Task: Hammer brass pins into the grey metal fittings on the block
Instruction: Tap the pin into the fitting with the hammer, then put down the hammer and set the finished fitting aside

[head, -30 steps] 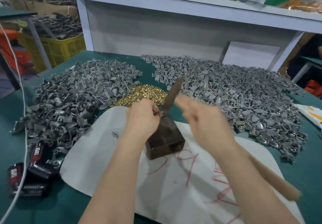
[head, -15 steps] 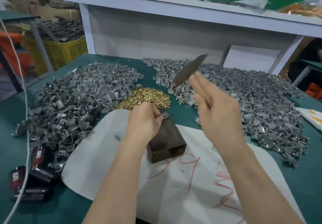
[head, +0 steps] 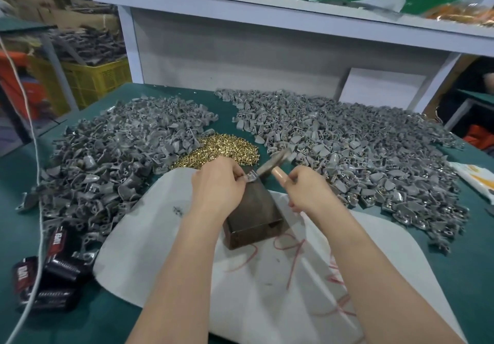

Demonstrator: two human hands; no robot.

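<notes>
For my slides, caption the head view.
Left hand holds a grey fitting on the block; right hand grips a hammer near it.

- The block point(head: 251, 215) looks like dark brown metal, dull, with worn, blotchy faces.
- The grey fittings point(head: 361, 156) heaped towards the far edge of the surface point(head: 467, 276) are matt cast metal.
- The brass pins point(head: 219, 148) are bright, glossy yellow metal.
- The hammer point(head: 270, 164) has a grey metal head, blurred, and a smooth, pale wooden handle.
- The surface cover is matt green and cloth-like.
- The white sheet point(head: 187, 263) under the block is matt and soft-looking.
- The black packs point(head: 53, 263) at the near left corner are glossy.
</notes>
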